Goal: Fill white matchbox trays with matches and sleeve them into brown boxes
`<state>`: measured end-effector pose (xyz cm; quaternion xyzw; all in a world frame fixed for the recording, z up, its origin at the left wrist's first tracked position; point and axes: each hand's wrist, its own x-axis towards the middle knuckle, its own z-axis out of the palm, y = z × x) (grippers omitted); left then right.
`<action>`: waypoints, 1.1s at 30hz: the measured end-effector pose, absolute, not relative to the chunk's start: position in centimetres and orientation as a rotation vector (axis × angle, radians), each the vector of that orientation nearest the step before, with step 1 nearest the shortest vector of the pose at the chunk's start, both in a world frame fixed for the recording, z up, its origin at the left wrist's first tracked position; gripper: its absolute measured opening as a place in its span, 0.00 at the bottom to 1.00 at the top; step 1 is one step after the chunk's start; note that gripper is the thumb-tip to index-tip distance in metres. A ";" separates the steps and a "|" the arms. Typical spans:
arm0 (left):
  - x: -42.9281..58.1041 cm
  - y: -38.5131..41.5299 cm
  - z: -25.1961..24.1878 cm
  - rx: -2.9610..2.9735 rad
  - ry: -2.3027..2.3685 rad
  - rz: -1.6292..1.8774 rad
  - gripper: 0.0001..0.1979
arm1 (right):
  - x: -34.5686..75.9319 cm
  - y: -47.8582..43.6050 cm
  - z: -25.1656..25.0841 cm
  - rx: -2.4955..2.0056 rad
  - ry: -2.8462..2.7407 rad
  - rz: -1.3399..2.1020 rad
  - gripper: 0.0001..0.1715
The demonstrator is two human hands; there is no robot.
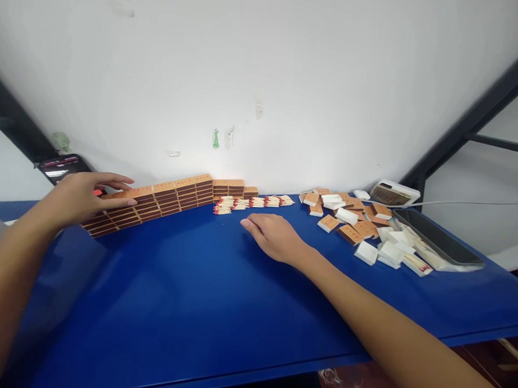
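My left hand (83,199) reaches over the left end of a long stacked row of matchboxes (163,203). Its thumb lies along the front of a top matchbox (116,196) and its fingers stretch behind it, gripping the box between them. The boxes have orange tops and dark brown striking sides. My right hand (274,235) rests on the blue table with curled fingers and the thumb pointing left; nothing shows in it. Just beyond it, loose red-tipped matches (256,202) lie in small piles along the wall.
Lower stacked boxes (228,188) continue the row rightward. Scattered matchboxes (350,233) and white trays (395,247) lie at right, one tray (417,263) holding matches. Beyond them are a dark phone (439,235), a white device (393,192) and a cable (467,202). A white wall (316,104) stands behind.
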<state>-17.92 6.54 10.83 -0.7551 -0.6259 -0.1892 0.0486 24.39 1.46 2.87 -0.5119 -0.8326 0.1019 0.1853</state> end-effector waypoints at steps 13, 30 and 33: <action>-17.7 6.2 10.8 -2.293 -1.975 -0.611 0.34 | 24.4 1.6 2.8 -1.447 -2.353 0.284 0.28; -11.2 4.1 11.7 -2.142 -1.318 -0.897 0.21 | 25.2 2.7 2.0 -1.396 -2.359 0.287 0.13; -7.4 3.4 10.3 -2.377 -1.097 -0.996 0.12 | 26.8 4.2 2.0 -1.452 -2.296 0.230 0.07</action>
